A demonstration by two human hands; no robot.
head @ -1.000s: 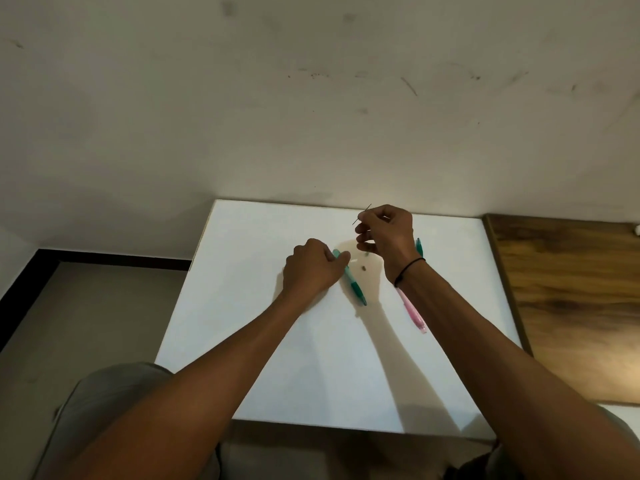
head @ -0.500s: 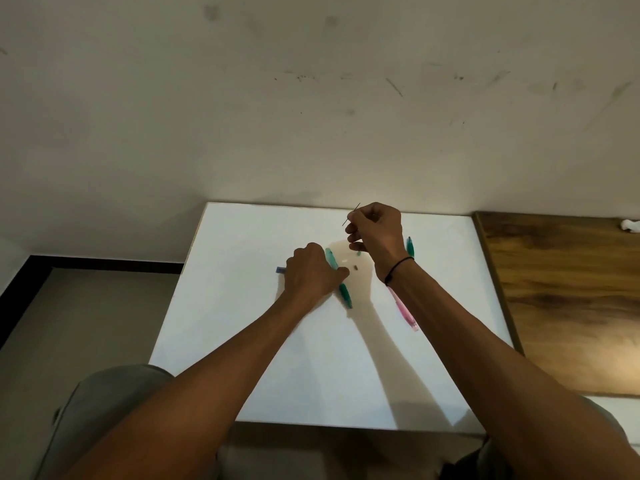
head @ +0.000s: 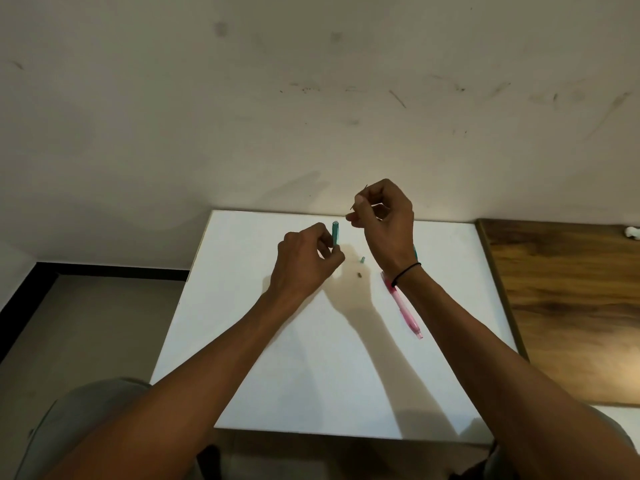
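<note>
**Green barrel [head: 335,233] lifted off the desk [head: 311,375]**

Since a second ago the left hand [head: 304,261] has raised the barrel, which lay flat. It now stands nearly upright above the desk's middle, its lower end gripped in curled fingers. The right hand [head: 384,223], at 2 o'clock from the left, has also risen and pinches a thin rod [head: 353,206]. Below the hands lie a small green tip [head: 362,259] and, at its 6 o'clock, a brown bit [head: 360,275]. A pink pen [head: 401,303] lies at 5 o'clock from the right wrist.
</note>
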